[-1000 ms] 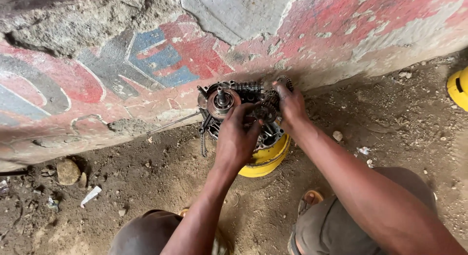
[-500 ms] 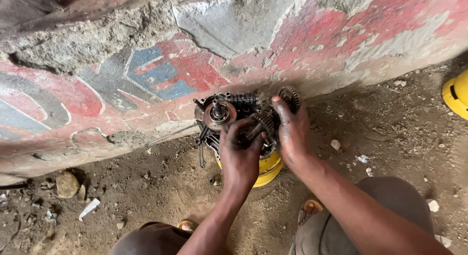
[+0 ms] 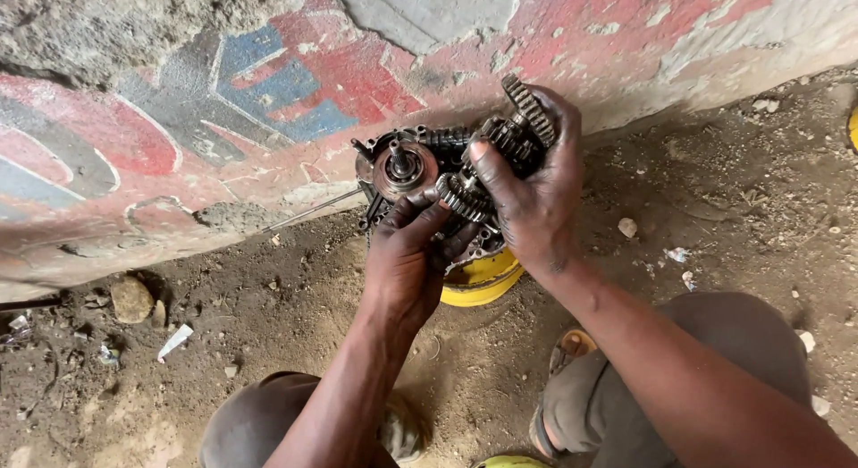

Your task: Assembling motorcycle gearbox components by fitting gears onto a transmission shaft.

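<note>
At the far left of the frame a rounded stone [image 3: 131, 298] lies on the dirt ground [image 3: 268, 316] at the foot of a rough painted wall [image 3: 223, 101], whose red, blue and grey shapes are chipped and run off the top and left edges, and a small white scrap [image 3: 174, 341] lies just right of the stone. A thin metal rod [image 3: 313, 209] slants from the base of the wall toward the middle of the frame, its right end lost behind a greasy engine case [image 3: 402, 168] that sits against the wall. The left hand [image 3: 407, 258] comes up from the bottom centre, fingers spread and pressed on the lower front of that case, just under a round shaft end; the palm hides what lies beneath it, so whether it grips or only steadies is hard to make out. Under the case a yellow round container [image 3: 483, 280] shows only as a crescent, the rest covered by the case and the hands. Right of centre the right hand [image 3: 536, 200] is clamped around a gear cluster [image 3: 500, 155], thumb across the toothed wheels, 1 larger gear poking above the fingers; how far the cluster sits inside the case cannot be told. The 2 hands touch or nearly touch. Further right, small pale pebbles [image 3: 628, 227] dot the ground, and a yellow edge [image 3: 853, 128] is cut off at the right border. At the bottom, 2 knees in grey cloth are partly cropped.
</note>
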